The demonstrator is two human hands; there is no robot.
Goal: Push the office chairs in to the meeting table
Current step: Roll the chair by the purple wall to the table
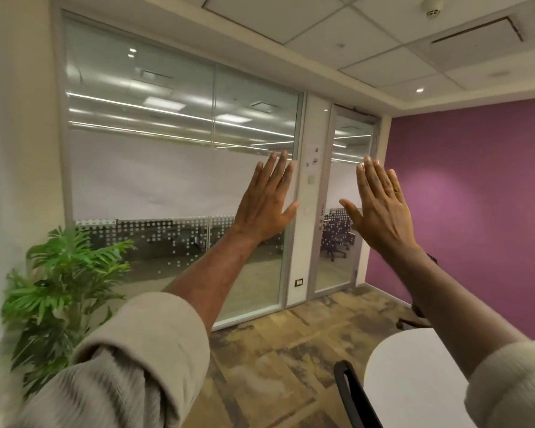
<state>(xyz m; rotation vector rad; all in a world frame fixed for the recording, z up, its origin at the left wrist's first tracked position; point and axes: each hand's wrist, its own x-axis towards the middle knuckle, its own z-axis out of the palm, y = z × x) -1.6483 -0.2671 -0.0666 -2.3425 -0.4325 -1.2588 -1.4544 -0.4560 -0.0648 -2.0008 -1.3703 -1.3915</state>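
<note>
Glass-walled meeting room, left hand (264,202) and right hand (382,208) raised, each grip spread, empty, white table (414,378) below.

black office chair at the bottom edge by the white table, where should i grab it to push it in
Only the black office chair's curved top rim shows, beside the white round-ended table. Probably grip that rim from above with the open left hand, pushing toward the table.

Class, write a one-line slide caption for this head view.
Both hands, left and right, raised open and empty before the glass wall; table and chair below.
</note>
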